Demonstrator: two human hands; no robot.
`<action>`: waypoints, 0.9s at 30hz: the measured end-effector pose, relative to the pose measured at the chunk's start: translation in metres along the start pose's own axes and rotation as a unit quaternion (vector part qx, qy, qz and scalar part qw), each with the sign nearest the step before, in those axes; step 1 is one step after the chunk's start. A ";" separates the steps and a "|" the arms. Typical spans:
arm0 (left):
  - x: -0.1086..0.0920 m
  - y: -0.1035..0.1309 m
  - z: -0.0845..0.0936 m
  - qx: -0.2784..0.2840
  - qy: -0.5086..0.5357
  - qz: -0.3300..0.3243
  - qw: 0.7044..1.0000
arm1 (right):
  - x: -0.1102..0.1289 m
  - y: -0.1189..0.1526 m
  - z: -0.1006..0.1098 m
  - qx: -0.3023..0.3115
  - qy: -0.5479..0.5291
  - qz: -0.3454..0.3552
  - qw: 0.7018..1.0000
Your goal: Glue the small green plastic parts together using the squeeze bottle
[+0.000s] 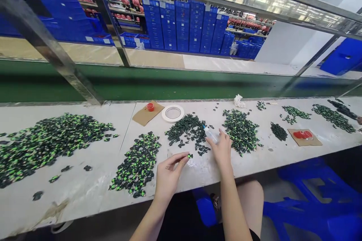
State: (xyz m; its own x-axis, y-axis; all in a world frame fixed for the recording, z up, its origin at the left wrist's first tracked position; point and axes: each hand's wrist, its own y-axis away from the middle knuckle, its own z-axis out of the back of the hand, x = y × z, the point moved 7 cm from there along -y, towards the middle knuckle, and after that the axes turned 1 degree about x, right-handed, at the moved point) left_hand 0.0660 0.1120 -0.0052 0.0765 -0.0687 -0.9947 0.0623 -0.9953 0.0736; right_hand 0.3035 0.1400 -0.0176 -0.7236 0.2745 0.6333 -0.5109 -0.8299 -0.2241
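pinching a small green-and-black part (190, 156), the left hand (166, 175) has thumb and forefinger nearly together; the right hand (222, 150) curls part-open around a white bottle (211, 134). the step seems to be handling one part with the bottle ready; moving either would call for a steady pinch clear of the dark pieces (185, 125) just ahead. fingers hide the bottle's lower end, and the part's detail is too small to read.
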 end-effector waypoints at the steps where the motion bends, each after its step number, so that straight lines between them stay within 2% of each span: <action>1: -0.002 0.000 -0.001 0.000 -0.004 -0.008 1.000 | 0.000 -0.004 -0.004 0.015 0.010 0.003 1.000; 4: -0.002 -0.001 -0.004 0.009 -0.028 -0.028 0.999 | 0.002 -0.007 -0.007 0.032 -0.004 0.018 0.999; 7: 0.006 0.000 -0.009 0.031 -0.083 -0.062 0.994 | 0.002 0.003 0.009 -0.003 -0.089 0.028 0.996; 9: 0.012 0.003 -0.015 0.050 -0.139 -0.113 0.983 | -0.004 0.016 0.022 -0.019 -0.175 0.010 0.984; 12: 0.022 0.010 -0.024 0.057 -0.244 -0.191 0.949 | -0.021 0.039 0.030 0.005 -0.307 -0.042 0.951; 15: 0.030 0.015 -0.026 0.040 -0.323 -0.221 0.919 | -0.037 0.055 0.031 -0.009 -0.416 -0.081 0.906; 19: 0.035 0.014 -0.021 0.034 -0.328 -0.204 0.922 | -0.043 0.062 0.032 -0.071 -0.507 -0.095 0.854; 23: 0.037 0.011 -0.021 0.056 -0.308 -0.169 0.934 | -0.038 0.062 0.026 -0.072 -0.504 -0.118 0.853; 27: 0.035 0.011 -0.026 0.071 -0.312 -0.171 0.932 | -0.037 0.067 0.024 -0.067 -0.455 -0.139 0.877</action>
State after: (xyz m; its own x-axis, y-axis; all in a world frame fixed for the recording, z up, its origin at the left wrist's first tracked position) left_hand 0.0957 0.1008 -0.0375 -0.5198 0.2722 -0.8097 -0.1593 -0.9621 -0.2212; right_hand 0.3067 0.0626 -0.0383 0.0755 -0.0952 0.9926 -0.7026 -0.7114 -0.0147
